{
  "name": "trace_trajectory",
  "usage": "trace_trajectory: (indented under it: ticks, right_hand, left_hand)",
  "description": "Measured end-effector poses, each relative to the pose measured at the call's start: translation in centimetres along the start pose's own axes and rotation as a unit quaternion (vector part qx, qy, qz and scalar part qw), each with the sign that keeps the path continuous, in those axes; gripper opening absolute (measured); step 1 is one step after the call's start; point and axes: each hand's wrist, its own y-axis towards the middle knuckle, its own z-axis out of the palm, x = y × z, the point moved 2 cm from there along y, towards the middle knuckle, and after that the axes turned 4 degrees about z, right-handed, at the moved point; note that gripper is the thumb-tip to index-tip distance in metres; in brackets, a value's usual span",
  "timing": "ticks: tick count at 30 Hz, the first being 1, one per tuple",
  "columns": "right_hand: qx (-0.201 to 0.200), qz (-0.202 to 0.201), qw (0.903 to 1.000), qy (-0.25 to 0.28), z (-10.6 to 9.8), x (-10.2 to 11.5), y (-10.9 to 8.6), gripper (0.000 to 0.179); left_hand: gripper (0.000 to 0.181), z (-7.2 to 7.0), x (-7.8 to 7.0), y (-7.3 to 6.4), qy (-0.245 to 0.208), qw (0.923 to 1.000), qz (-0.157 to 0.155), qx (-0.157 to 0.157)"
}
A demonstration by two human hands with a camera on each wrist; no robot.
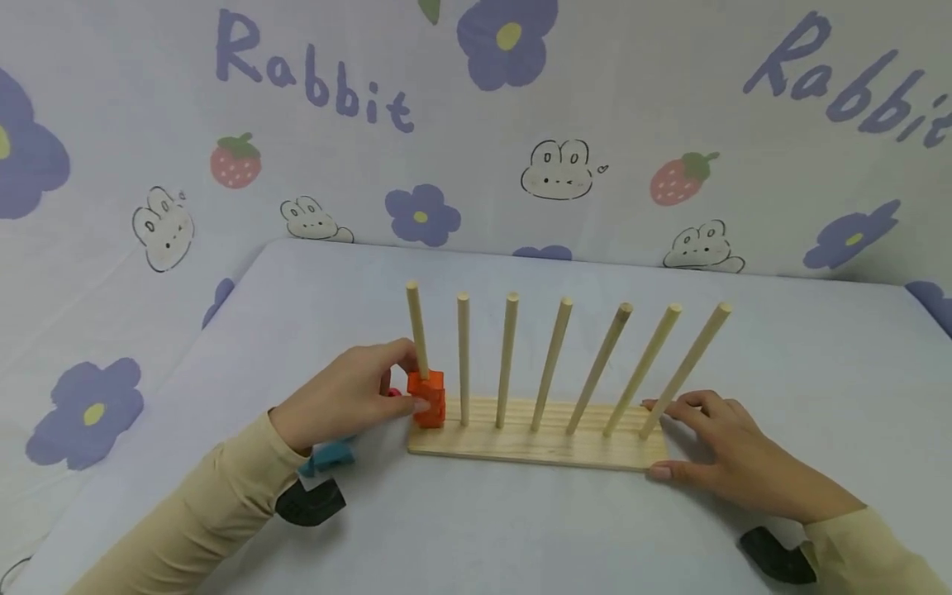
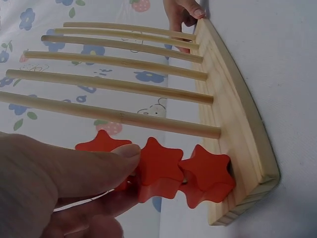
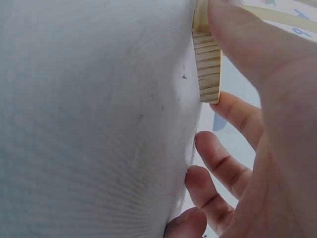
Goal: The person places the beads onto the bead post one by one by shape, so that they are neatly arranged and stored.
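Pinches red stars (image 1: 430, 405) between thumb and fingers of the left hand (image 1: 360, 388), at 3 o'clock from its knuckles in the head view and at the 9 o'clock end of the wooden board (image 1: 476, 446). Stacked one over another on the leftmost peg (image 1: 417, 322), with the lowest down against the board in the left wrist view. Runs, along the peg's long axis, up toward 12 o'clock with a slight lean to 11, bare above the stack. Turns, as a judgement, on that one line: up and down the peg for the stars, crosswise to the board's own 9-to-3 length. Grips the board's 3 o'clock end with the right hand (image 1: 714, 446), thumb at the near corner, index finger at the far edge; well apart from the stars, so much farther off than the left. Cannot tell the full count of stars, for want of a clear look behind the left thumb. Shows also a blue piece (image 1: 333, 456) on the white tabletop (image 1: 535, 529), at 7 o'clock from the left hand, just beside the cuff (image 1: 286, 446).
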Motion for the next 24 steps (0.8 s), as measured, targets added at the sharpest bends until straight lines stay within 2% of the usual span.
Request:
trace_trajectory:
  ticks: [6, 14, 19, 24]
  right_hand:
    - [0.021, 0.002, 0.9998, 0.001, -0.2, 0.2, 0.3, 0.066]
    - [0.036, 0.016, 0.9992, 0.009, -0.3, 0.5, 0.6, 0.066]
    - [0.029, 0.013, 0.9995, 0.006, -0.2, 0.5, 0.4, 0.065]
    - [0.011, 0.002, 0.9999, 0.004, -0.2, 0.2, 0.2, 0.063]
  left_hand:
    - [0.028, 0.1, 0.4, -0.4, 0.005, 0.9999, -0.006, 0.013]
    - [0.037, -0.4, 0.9, -0.8, 0.037, 0.9979, 0.015, 0.052]
    - [0.037, -2.0, 0.9, -1.2, 0.061, 0.997, 0.019, 0.043]
    - [0.037, -3.8, 1.8, -1.5, 0.075, 0.9962, -0.005, 0.043]
